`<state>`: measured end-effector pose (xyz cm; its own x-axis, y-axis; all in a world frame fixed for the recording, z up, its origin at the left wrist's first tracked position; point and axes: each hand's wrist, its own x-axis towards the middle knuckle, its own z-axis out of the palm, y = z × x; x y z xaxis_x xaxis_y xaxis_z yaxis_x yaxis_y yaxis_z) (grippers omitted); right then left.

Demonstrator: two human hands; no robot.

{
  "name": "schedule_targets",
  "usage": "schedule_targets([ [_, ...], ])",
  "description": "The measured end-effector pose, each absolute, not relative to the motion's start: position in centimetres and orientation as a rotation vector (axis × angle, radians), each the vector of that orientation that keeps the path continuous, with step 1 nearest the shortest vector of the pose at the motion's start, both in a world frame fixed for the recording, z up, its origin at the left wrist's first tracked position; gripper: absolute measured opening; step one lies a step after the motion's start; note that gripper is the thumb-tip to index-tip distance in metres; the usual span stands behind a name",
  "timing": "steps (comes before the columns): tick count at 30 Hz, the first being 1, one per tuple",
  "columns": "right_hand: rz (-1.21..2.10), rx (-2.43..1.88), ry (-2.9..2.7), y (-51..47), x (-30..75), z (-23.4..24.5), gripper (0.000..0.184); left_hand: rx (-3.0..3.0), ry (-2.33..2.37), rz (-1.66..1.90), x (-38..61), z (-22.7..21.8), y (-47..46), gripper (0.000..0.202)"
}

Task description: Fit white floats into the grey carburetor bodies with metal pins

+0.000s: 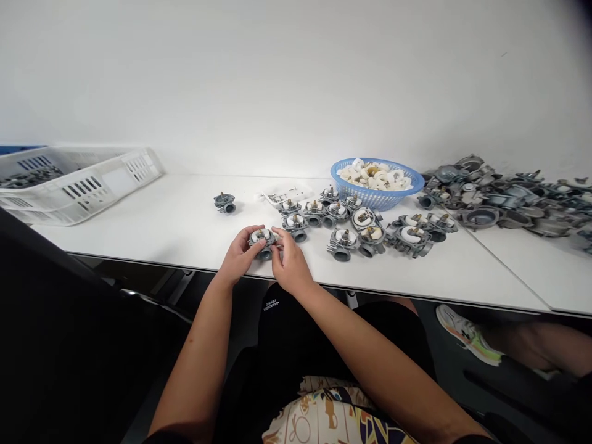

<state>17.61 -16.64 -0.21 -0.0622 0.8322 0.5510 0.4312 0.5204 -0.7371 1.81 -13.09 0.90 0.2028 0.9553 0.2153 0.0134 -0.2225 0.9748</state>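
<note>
Both of my hands hold one grey metal carburetor body (263, 240) with a white float on top, just above the white table's (176, 222) front edge. My left hand (239, 254) grips its left side with curled fingers. My right hand (289, 262) pinches its right side. Just to the right lies a group of several like carburetor bodies with white floats (345, 225). One carburetor body without a float (224, 202) sits alone farther back on the left.
A blue basket (377, 194) of white floats stands at the back. A heap of grey metal castings (499, 197) covers the right. A white crate (74, 182) sits at far left. Another person's shoe (467, 333) shows under the table at right.
</note>
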Motion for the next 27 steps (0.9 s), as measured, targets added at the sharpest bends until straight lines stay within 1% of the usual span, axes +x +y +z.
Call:
schedule_targets([
  [5,0.374,-1.044,-1.666,-16.6,17.6,-0.4,0.039,1.483,0.928,1.187,1.8,0.8,-13.1,0.048],
  [11,0.347,-0.967,-1.684,-17.1,17.7,-0.3,0.039,1.451,0.877,1.153,1.4,0.8,-13.3,0.05],
  [15,0.331,-0.929,-1.717,-18.5,18.3,0.8,0.041,1.528,0.948,1.139,1.2,1.0,-13.5,0.048],
  [18,0.333,-0.883,-1.752,-19.8,19.2,3.4,0.037,1.533,0.952,1.132,1.1,1.2,-13.6,0.049],
  [22,0.331,-0.906,-1.866,-20.0,21.1,9.4,0.029,1.447,0.909,1.125,1.1,1.6,-13.7,0.055],
  [27,0.278,-1.181,-2.18,-13.8,23.5,17.1,0.03,1.395,0.924,1.057,1.0,2.2,-14.0,0.056],
])
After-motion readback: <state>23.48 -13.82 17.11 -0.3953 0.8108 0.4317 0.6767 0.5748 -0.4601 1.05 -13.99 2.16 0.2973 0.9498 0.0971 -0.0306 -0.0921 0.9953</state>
